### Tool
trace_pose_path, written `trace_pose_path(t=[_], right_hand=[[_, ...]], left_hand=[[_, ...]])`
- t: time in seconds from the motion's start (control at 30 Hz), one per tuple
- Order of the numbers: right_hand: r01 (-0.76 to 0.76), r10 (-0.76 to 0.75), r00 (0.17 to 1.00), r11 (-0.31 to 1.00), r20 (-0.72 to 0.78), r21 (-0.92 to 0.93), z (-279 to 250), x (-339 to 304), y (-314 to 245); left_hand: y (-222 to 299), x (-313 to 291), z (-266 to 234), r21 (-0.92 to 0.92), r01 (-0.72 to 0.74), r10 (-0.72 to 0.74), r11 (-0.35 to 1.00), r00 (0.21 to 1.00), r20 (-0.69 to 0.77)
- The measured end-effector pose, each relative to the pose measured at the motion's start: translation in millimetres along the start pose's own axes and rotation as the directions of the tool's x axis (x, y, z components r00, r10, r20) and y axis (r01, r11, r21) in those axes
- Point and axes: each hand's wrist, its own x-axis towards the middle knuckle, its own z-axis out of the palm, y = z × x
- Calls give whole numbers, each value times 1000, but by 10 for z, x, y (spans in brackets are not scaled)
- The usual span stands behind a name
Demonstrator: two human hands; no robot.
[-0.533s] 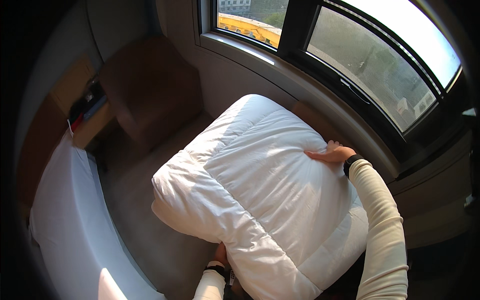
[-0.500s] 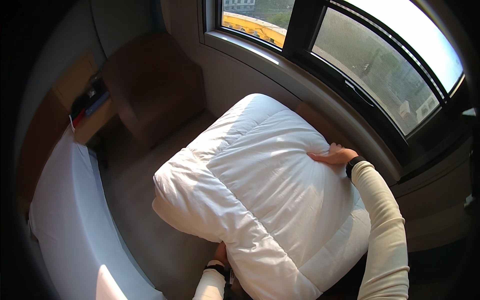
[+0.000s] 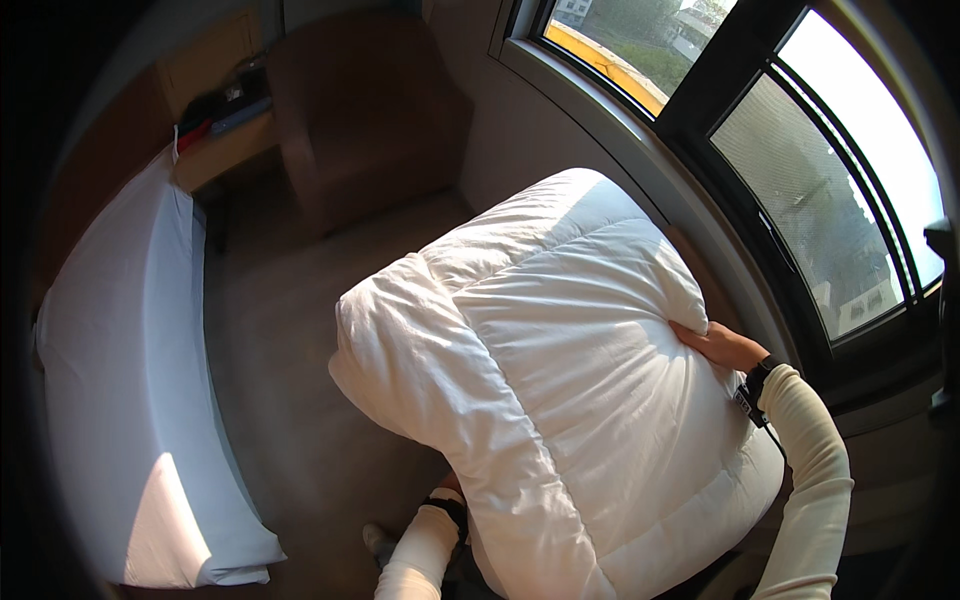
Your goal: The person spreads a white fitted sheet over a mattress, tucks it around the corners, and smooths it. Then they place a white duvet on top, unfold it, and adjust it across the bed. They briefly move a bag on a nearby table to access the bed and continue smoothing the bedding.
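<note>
A thick, folded white duvet (image 3: pixel 560 370) with stitched seams fills the middle of the view, held up in front of me. My right hand (image 3: pixel 722 345) grips its right edge, the thumb on top and the cloth creasing toward it. At the lower left edge, my left hand (image 3: pixel 452 484) reaches in under the duvet and bears that side. Its fingers are hidden by the cloth. A dark band with a small device sits on each wrist.
A bed with a white sheet (image 3: pixel 110 370) runs along the left. Beyond the grey floor (image 3: pixel 280 400) stands a brown armchair (image 3: pixel 365 120), beside a wooden shelf (image 3: pixel 228 150) holding small items. A dark-framed window (image 3: pixel 690 120) and its wall border the right. A shoe (image 3: pixel 376 538) shows below.
My view has turned, so the bed, armchair and window have shifted in it. The duvet, still in both hands, now sits farther right in view. A shoe has come into sight.
</note>
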Motion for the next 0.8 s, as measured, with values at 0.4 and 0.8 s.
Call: trace_pose_path(t=[0.4, 0.8], right_hand=[[173, -175, 978, 984, -114, -32, -238, -17, -363], [429, -470, 859, 878, -204, -214, -670, 323, -663]], left_hand=[[-70, 878, 120, -19, -307, 305, 952, 951, -44], [300, 2038, 450, -13, -728, 710, 686, 673, -206]])
